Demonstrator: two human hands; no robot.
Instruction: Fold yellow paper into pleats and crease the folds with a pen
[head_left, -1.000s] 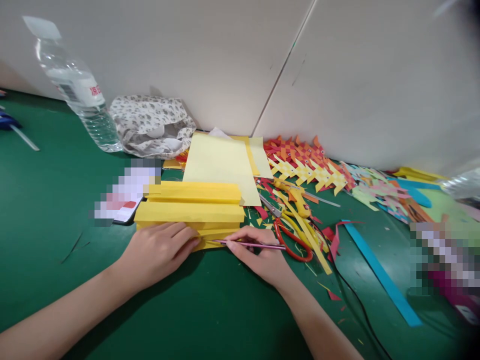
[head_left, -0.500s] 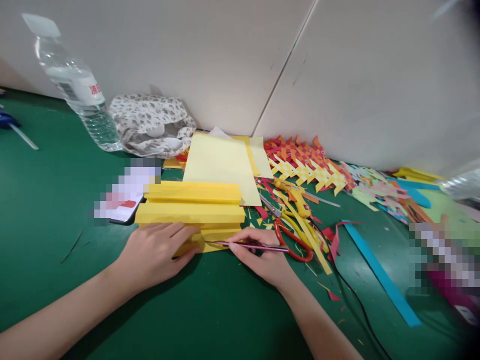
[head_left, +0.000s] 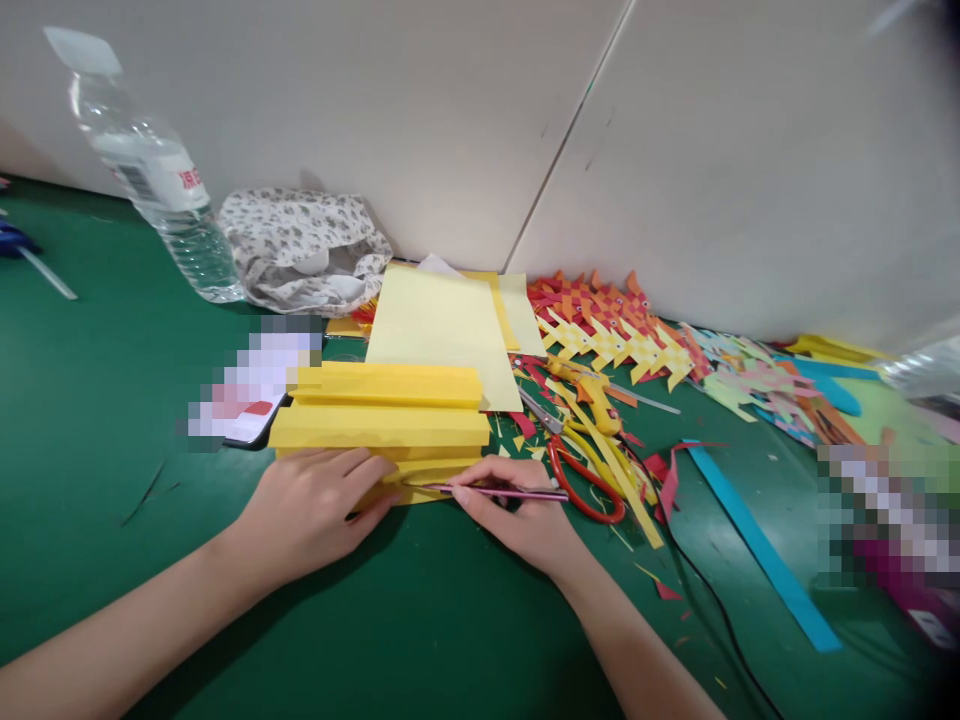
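A yellow sheet of paper (head_left: 382,426), pleated into several long folds, lies across the table in front of me. My left hand (head_left: 319,505) rests on its near left part, the fingers and thumb closed on the near fold. In my right hand (head_left: 517,505), held between thumb and fingers like a pen, is a slim purple pen-like tool (head_left: 517,492). Its thin pointed tip reaches left to the near fold, close to my left fingertips. Whether the tip presses into the paper I cannot tell.
Behind the folds lie pale yellow sheets (head_left: 442,320). To the right are red-handled scissors (head_left: 585,490), a yellow glue gun (head_left: 600,395), paper scraps, woven paper fish (head_left: 615,340), a blue strip (head_left: 765,545) and a black cable (head_left: 709,590). A phone (head_left: 259,390), patterned cloth bag (head_left: 300,240) and water bottle (head_left: 161,180) stand left.
My right hand and the purple tool have shifted slightly left, bringing the tip closer to my left fingers. My left hand stays almost where it was on the folded paper.
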